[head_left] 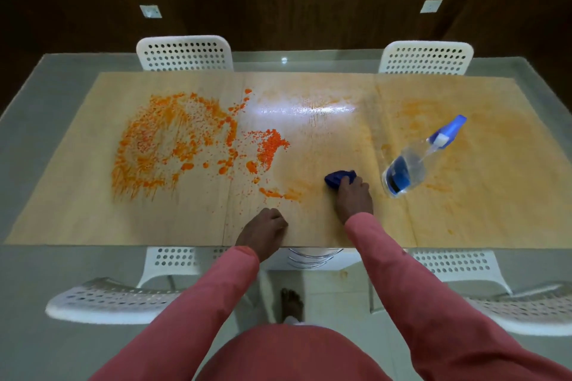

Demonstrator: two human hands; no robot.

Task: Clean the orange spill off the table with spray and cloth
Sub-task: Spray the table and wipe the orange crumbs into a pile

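Right half of the table point(495, 226) is wiped to faint smears; thick spill point(173, 142) remains centre-left. Right hand point(353, 198) grips the cloth point(337, 178) at centre; left hand point(263, 232) rests curled, empty. Spray point(414, 158) stands right.

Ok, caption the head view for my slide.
Right hand wipes blue cloth toward thick orange spill; clear spray bottle stands nearby.

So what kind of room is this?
Probably a home dining room: a long glass table with white chairs tucked around it, and a tiled floor underneath.
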